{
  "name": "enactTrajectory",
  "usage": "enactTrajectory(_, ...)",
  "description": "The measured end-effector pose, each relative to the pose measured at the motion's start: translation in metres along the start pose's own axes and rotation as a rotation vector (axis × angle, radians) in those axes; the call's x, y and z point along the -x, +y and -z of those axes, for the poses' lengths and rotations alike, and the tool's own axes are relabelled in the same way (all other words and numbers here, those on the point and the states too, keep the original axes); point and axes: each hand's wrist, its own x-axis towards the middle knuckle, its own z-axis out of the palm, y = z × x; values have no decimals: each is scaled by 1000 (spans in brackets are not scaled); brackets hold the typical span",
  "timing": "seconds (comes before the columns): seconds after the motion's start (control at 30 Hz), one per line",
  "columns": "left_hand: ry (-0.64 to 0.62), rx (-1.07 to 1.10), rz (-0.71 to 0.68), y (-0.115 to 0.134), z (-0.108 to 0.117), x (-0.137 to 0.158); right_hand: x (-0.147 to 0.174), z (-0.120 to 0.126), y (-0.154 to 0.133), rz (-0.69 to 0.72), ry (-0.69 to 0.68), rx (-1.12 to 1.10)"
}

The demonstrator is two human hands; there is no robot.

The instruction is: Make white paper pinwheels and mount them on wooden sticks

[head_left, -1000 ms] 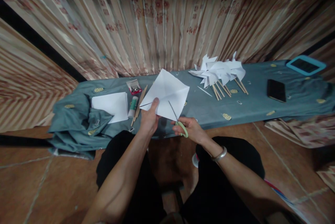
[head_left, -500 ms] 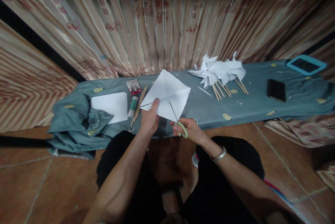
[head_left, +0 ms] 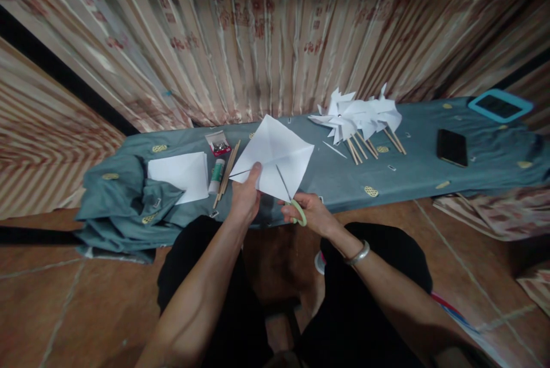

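Observation:
A white square sheet of paper (head_left: 275, 141) is held like a diamond over the bench, with a slit near its left corner. My left hand (head_left: 247, 193) pinches its lower left edge, thumb on top and the other fingers hidden beneath. My right hand (head_left: 311, 213) is closed around the light green handles of a pair of scissors (head_left: 299, 214). Their dark blades lie at the paper's bottom corner, pointing towards its middle. Just left of the paper are wooden sticks (head_left: 226, 176), a glue stick (head_left: 216, 176) and a small red box of metal pins (head_left: 218, 143).
A grey-green cloth (head_left: 344, 184) covers the long bench. White paper sheets (head_left: 178, 173) lie at the left. Several paper pinwheels (head_left: 356, 116) on sticks rest at the back right, beside a thin paper strip (head_left: 335, 149). Farther right are a black phone (head_left: 452, 148) and a blue-framed tablet (head_left: 501, 105). Curtains (head_left: 266, 41) hang behind.
Almost nothing differs. The view has shifted slightly, and both hands keep their hold on the paper and scissors, with the blades at the same corner.

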Motion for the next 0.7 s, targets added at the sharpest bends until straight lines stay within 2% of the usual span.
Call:
enactTrajectory(0.4, -41, -9, 37, 4, 0, 4, 0, -3, 2, -13, 32, 63)
enactTrajectory(0.57, -42, 18, -3, 9, 4, -2, 5, 1, 5, 15, -101, 155)
enactTrajectory(0.7, -11, 95, -65, 22, 13, -11, 18, 19, -8, -51, -252, 256)
